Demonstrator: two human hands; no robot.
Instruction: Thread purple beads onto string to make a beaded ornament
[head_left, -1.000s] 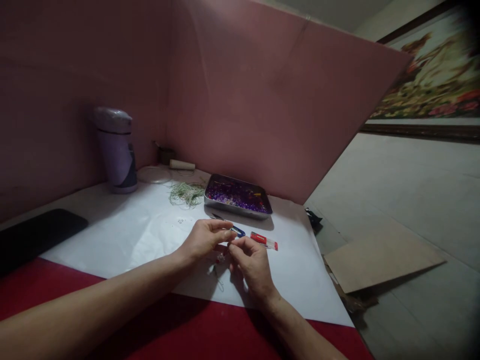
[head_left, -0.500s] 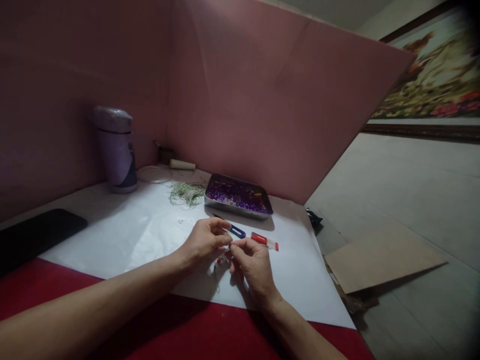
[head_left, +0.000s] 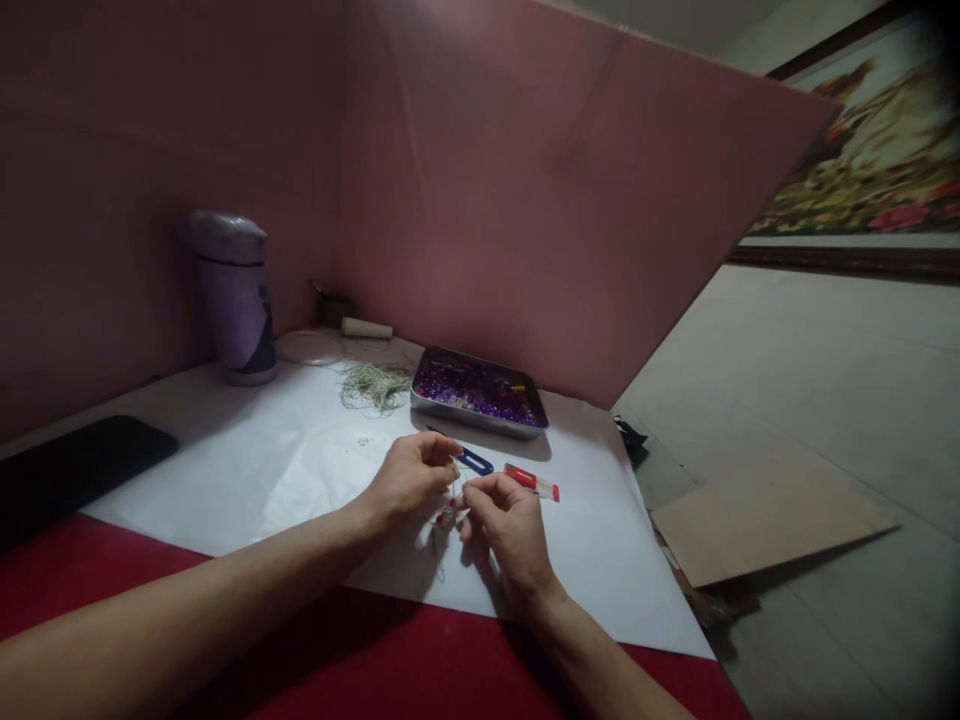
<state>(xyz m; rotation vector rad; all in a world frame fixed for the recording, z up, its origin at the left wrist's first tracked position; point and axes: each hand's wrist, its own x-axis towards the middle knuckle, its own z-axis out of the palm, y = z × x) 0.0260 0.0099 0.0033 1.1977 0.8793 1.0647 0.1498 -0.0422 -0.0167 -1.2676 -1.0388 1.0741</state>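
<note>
Your left hand (head_left: 409,478) and right hand (head_left: 504,520) pinch a thin thread (head_left: 448,500) together above the white paper (head_left: 285,470), near the bead tray (head_left: 480,392). Loosened fingertips could drop the thread; sideways tugging could snag it.

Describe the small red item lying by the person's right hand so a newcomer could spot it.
On the white paper sheet, look just in front of the metal tray of purple beads. The small red item lies flat beside the blue-handled snips; it alone is red with a pale end.
</note>
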